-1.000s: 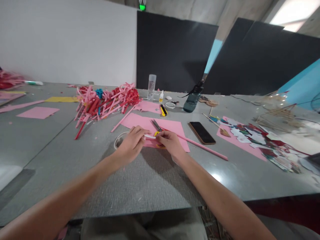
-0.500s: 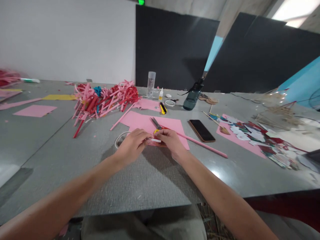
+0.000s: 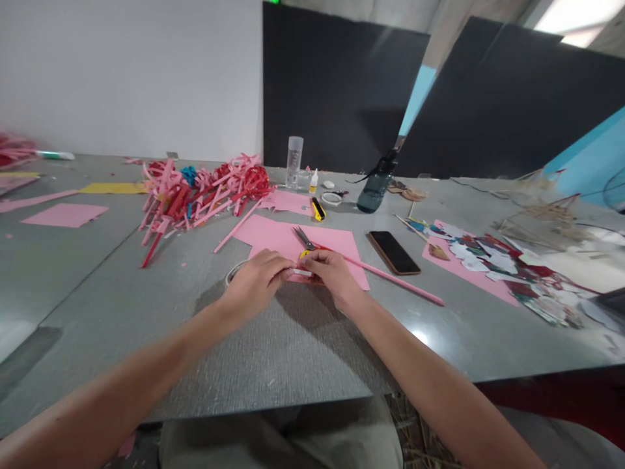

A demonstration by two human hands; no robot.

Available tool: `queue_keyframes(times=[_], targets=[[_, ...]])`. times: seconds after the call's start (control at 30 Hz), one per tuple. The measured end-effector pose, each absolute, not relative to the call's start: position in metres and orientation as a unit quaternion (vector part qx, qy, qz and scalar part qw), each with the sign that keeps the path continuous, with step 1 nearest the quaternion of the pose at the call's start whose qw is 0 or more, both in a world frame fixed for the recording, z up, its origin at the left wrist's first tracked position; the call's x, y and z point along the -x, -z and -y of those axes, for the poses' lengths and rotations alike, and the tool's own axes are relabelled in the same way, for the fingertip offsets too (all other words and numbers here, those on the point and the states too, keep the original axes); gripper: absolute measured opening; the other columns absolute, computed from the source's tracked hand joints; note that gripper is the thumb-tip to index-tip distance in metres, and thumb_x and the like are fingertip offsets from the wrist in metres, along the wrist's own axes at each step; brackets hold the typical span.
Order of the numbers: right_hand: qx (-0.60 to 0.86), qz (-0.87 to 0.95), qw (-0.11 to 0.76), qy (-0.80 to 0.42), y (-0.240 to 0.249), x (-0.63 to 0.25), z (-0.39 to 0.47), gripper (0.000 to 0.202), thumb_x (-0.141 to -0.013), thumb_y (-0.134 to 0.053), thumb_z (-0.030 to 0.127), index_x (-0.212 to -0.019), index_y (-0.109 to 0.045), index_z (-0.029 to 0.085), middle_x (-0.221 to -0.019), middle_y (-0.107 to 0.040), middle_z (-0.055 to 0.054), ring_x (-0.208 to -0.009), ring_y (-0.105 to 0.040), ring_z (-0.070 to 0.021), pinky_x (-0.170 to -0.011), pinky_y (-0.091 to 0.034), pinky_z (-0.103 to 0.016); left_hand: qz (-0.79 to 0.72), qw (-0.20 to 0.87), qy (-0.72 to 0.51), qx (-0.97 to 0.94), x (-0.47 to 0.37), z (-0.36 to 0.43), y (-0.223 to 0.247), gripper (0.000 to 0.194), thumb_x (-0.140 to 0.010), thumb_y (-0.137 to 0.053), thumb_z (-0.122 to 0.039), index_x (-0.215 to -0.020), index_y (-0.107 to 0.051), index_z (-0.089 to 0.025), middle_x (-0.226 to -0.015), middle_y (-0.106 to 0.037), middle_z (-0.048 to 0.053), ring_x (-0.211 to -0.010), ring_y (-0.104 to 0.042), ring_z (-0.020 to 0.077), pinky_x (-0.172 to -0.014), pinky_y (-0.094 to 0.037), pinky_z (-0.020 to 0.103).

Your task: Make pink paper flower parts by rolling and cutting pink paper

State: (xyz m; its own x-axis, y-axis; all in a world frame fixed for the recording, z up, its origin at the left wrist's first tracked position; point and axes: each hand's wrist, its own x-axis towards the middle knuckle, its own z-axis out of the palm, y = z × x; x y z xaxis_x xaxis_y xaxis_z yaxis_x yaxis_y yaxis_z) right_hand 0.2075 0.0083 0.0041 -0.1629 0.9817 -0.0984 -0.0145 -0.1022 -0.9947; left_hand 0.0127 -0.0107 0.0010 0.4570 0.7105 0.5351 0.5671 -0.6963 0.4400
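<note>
My left hand (image 3: 256,281) and my right hand (image 3: 331,273) meet low over the table, each with fingers pinched on a small pale strip of paper (image 3: 302,272) stretched between them. Fingertips cover both of its ends. Beneath and beyond lies a pink paper sheet (image 3: 339,241). Scissors (image 3: 305,238) with yellow handles rest on that sheet, blades pointing away and handles partly behind my right hand. A long pink paper stick (image 3: 400,283) slants out to the right. Partly hidden by my left hand is a pale ring (image 3: 231,271), perhaps a tape roll.
A heap of pink and red paper strips (image 3: 200,195) lies left of the sheet. Behind are a yellow utility knife (image 3: 318,209), a small glue bottle (image 3: 313,182), a clear bottle (image 3: 293,163) and a dark water bottle (image 3: 375,189). Rightward are a phone (image 3: 393,253) and paper scraps (image 3: 483,257).
My left hand has shifted slightly and now covers more of the pale ring. Both hands keep their pinch on the strip. The view has tilted a little.
</note>
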Motion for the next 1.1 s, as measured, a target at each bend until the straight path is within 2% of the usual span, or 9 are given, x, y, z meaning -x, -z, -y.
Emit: queue_keyframes(times=[0.2, 0.47, 0.77, 1.1], targets=[[0.472, 0.498, 0.445, -0.575, -0.0022, -0.2066, -0.0088, 0.024, -0.065, -0.08, 0.039, -0.07, -0.068, 0.019, -0.072, -0.061, 0.001, -0.067, -0.058, -0.0135, -0.069, -0.053, -0.03, -0.371, 0.087, -0.352, -0.855, -0.012, 0.0077, 0.0036, 0.016, -0.097, -0.057, -0.024, -0.11, -0.067, -0.021, -0.103, -0.072, 0.004, -0.098, -0.061, 0.0191, -0.086, -0.047, 0.034], [0.468, 0.502, 0.449, -0.573, 0.0012, -0.2058, -0.0105, 0.02, -0.065, -0.079, 0.038, -0.068, -0.069, 0.02, -0.076, -0.066, -0.002, -0.072, -0.06, -0.0158, -0.069, -0.052, -0.031, -0.344, 0.058, -0.36, -0.865, -0.0098, 0.0073, -0.0007, 0.011, -0.096, -0.059, -0.023, -0.101, -0.068, -0.019, -0.095, -0.072, 0.002, -0.091, -0.06, 0.0172, -0.085, -0.046, 0.032], [0.474, 0.502, 0.455, -0.562, 0.0046, -0.2044, -0.0121, 0.021, -0.065, -0.078, 0.038, -0.067, -0.068, 0.019, -0.069, -0.059, 0.001, -0.063, -0.054, -0.0125, -0.063, -0.05, -0.03, -0.35, 0.038, -0.323, -0.879, -0.0086, 0.0074, 0.0003, 0.015, -0.098, -0.055, -0.024, -0.103, -0.068, -0.018, -0.098, -0.07, 0.003, -0.095, -0.058, 0.0189, -0.086, -0.046, 0.034], [0.479, 0.493, 0.462, -0.56, 0.0025, -0.2032, -0.0107, 0.023, -0.066, -0.077, 0.039, -0.069, -0.067, 0.019, -0.07, -0.06, 0.001, -0.063, -0.055, -0.0128, -0.064, -0.052, -0.031, -0.348, 0.031, -0.31, -0.884, -0.0098, 0.0073, -0.0009, 0.015, -0.098, -0.054, -0.022, -0.104, -0.068, -0.019, -0.098, -0.07, 0.004, -0.096, -0.057, 0.0196, -0.086, -0.046, 0.035]])
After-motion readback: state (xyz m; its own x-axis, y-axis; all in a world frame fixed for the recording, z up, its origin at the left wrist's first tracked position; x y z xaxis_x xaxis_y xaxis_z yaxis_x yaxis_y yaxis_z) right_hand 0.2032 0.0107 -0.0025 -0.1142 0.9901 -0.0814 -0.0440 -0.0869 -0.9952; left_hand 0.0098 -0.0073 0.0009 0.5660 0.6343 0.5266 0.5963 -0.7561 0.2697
